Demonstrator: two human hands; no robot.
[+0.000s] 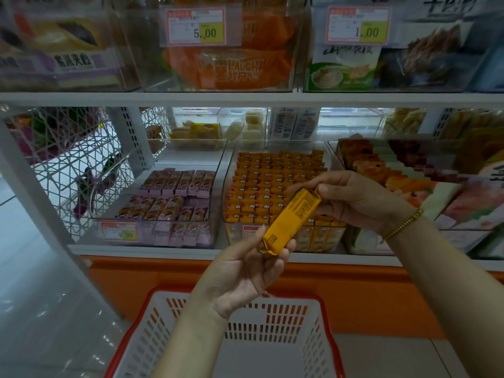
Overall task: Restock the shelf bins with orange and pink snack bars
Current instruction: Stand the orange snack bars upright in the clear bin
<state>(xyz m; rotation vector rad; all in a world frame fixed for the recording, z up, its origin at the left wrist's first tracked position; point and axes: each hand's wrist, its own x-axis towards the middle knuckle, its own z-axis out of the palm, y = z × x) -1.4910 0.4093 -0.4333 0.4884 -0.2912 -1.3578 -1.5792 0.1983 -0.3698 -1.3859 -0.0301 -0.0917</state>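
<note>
An orange snack bar [290, 220] is held tilted in front of the shelf, its printed back facing me. My left hand [253, 266] grips its lower end between fingers and thumb. My right hand [354, 197] pinches its upper crimped end. Behind it, a clear bin [231, 170] is packed with rows of orange bars [272, 184]. To the left, another clear bin [218, 186] holds several pink bars [177, 195], with open space at its back and left.
A white and red shopping basket [313, 317] sits below my arms, its inside looking bare. An upper shelf [245, 98] carries bins with price tags. A wire rack [73, 170] stands at left, and a bin of other snacks [409, 170] at right.
</note>
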